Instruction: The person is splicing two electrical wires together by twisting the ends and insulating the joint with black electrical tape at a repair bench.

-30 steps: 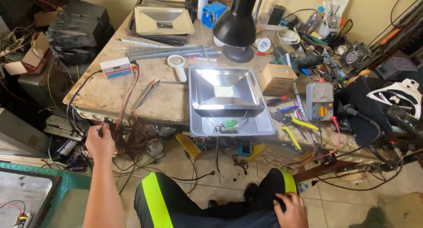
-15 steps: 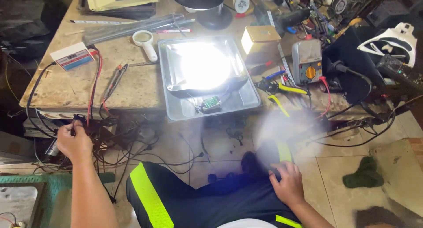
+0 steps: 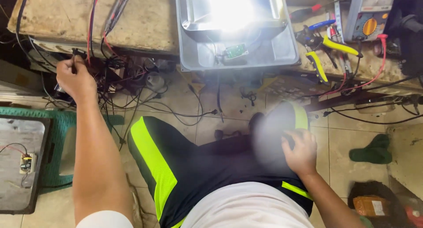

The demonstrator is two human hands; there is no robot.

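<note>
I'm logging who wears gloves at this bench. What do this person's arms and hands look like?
No gloves: the left hand and right hand are bare, with no watch or rings visible. Both forearms are uncovered. A white sleeve edge shows at the left upper arm.

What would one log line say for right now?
left hand: pinching wires at bench edge | right hand: resting on knee | floodlight: lit, on bench

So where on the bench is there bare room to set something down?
The worn benchtop between the red and black leads and the lit floodlight is bare. Right of the floodlight, pliers, screwdrivers and the multimeter crowd it.
</note>
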